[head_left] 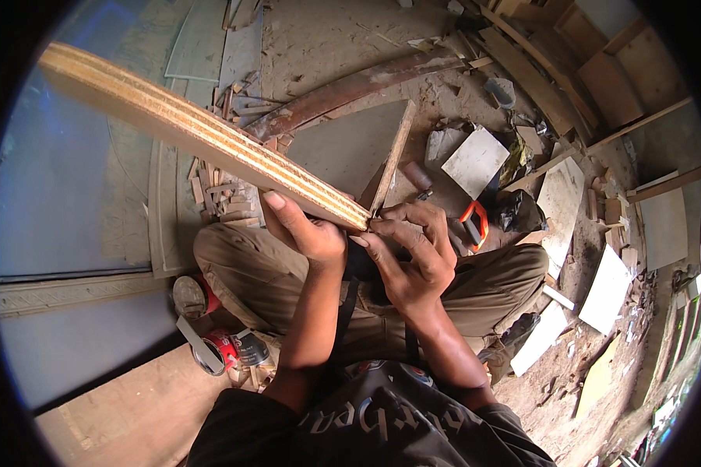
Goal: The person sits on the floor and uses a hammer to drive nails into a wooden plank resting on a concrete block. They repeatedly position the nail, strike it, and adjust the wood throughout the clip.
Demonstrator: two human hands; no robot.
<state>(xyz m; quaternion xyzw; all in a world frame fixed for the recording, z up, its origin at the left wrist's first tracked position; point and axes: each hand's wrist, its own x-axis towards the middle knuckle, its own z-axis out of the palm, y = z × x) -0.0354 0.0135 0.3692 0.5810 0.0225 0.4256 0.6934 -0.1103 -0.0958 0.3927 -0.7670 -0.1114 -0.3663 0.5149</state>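
A long plywood board (202, 128) with striped layered edges slants from the far left down to a corner above my lap. My left hand (311, 233) is closed on its underside near the lower end, thumb along the side. My right hand (417, 261) pinches that end corner between thumb and fingers. A small dark spot shows at the corner; what it is I cannot make out. Just beyond my right fingers, a grey panel (335, 144) with a narrow wooden edge strip (395, 152) meets the board's end, and I cannot tell whether they are joined.
An orange-handled tool (479, 226) lies beside my right knee. Wood offcuts (226, 198) are heaped past my left knee, with open cans (224, 346) nearby. White sheet pieces (477, 162) and scraps litter the floor to the right. A large glassy sheet (62, 179) covers the left.
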